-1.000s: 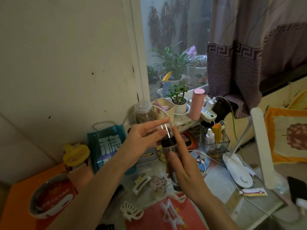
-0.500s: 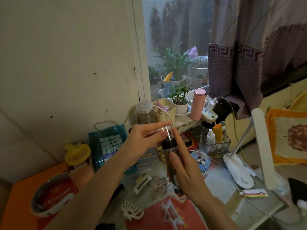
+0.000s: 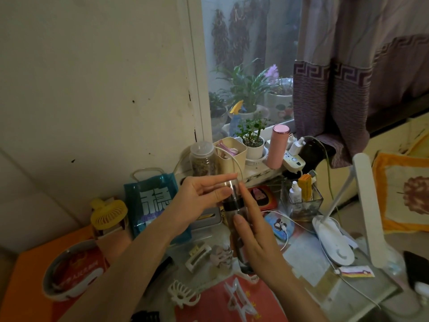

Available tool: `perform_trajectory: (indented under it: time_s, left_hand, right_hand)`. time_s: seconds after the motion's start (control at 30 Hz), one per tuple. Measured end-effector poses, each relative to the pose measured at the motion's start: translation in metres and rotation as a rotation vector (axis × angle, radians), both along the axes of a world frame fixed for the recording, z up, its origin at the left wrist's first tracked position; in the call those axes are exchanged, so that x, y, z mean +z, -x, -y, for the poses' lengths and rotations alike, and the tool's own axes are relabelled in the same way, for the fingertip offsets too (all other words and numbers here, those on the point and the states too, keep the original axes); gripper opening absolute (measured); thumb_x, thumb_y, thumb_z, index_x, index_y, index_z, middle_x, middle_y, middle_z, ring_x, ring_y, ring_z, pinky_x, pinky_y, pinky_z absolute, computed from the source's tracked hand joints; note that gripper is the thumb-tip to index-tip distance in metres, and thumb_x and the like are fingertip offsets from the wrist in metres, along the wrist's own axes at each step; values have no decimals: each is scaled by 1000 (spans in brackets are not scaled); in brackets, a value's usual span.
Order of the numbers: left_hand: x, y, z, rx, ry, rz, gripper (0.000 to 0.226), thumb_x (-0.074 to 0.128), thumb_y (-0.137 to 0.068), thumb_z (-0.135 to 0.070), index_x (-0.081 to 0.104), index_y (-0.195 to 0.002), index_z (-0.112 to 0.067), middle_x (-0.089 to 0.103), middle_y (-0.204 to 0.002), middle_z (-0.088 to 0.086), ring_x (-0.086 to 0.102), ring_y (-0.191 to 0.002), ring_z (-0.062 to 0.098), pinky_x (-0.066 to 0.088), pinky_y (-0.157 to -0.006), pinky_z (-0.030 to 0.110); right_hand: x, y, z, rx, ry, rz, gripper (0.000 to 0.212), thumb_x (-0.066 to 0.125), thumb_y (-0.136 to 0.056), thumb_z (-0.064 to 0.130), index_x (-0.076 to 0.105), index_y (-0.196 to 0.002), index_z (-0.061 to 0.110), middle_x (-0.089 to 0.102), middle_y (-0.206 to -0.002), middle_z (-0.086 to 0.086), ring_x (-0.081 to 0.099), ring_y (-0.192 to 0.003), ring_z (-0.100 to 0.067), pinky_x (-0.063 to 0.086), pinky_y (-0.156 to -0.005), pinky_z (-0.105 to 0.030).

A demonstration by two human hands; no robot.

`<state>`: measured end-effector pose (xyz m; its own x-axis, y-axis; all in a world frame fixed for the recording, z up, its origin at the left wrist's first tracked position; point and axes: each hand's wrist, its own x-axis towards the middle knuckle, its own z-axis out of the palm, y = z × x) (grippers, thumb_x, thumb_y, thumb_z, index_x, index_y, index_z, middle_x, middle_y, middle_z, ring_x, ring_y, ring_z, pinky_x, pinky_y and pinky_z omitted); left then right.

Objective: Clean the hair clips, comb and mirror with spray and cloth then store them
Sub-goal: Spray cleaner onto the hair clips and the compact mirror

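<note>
A: Where does the job stand?

B: Early, by my reading. The spray bottle point(image 3: 234, 219) is upright in the air above the middle of the desk point(image 3: 308, 254), between both hands. Right hand point(image 3: 253, 238) wraps the dark body, fingers lying straight up its side, thumb across the front. Left hand point(image 3: 204, 196) pinches the clear cap at the top, forefinger and thumb closed on it.

A: Cap off?

B: Not yet, as far as I can tell; it sits on the nozzle. Judging by that, no spraying has begun.

A: And the clips?

B: All lying out near the front edge. A white claw clip point(image 3: 183, 295), a clear star-shaped clip point(image 3: 239, 298) on the red mat, a beige rectangular clip point(image 3: 197, 254), a pinkish claw clip point(image 3: 221, 254) just beside it. None looks stored.

A: Comb, mirror, cloth?

B: A dark toothed thing point(image 3: 146, 317) at the very front edge may be the comb; cannot say. No mirror or cloth that I can make out.

A: So what is left?

B: Nearly everything: uncap, spray, wipe each piece, put away.
</note>
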<state>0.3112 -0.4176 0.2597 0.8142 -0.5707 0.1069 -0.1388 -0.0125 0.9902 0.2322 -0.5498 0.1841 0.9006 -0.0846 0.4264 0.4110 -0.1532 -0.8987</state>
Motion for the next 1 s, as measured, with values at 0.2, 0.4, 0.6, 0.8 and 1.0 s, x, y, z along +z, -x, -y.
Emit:
perform_trajectory:
  time_s: [0.2,0.4,0.6,0.8,1.0]
  left_hand:
    - [-11,-1,-10,63,-10,-58,31,55,-90,-8,64,-116,-21,73,-105,-8,68,-99,8,54,-74,19]
    - [-33,8,-33,199,-37,-84,26,56,-91,-10,67,-112,-22,72,-106,-10,66,-101,4,52,-76,15]
    - [-61,28,-73,413,-87,-94,24,61,-90,-13,69,-112,-20,70,-110,-9,64,-104,2,52,-85,18]
    - [-95,65,-132,644,-79,-188,34,66,-85,-4,62,-118,-13,70,-112,-1,65,-104,7,52,-84,18]
    - [-126,116,-195,907,-65,-323,39,71,-79,-6,64,-117,-15,71,-110,-4,64,-107,9,51,-92,28]
  right_hand:
    - [-7,-5,-6,73,10,-73,53,42,-99,38,18,-142,55,60,-98,15,62,-83,-15,53,-75,-27]
    - [-25,-13,-17,185,68,-244,66,49,-96,32,10,-146,47,61,-115,19,61,-103,-6,47,-81,-16]
    - [-49,-23,-47,292,174,-322,54,62,-91,23,39,-136,39,65,-108,14,64,-93,-2,54,-72,-20]
    - [-84,-26,-97,451,282,-346,54,69,-86,19,46,-128,43,65,-106,16,61,-97,5,51,-81,-16]
    - [-113,-8,-168,656,345,-380,51,68,-86,16,47,-120,48,64,-104,19,58,-95,12,48,-79,-9]
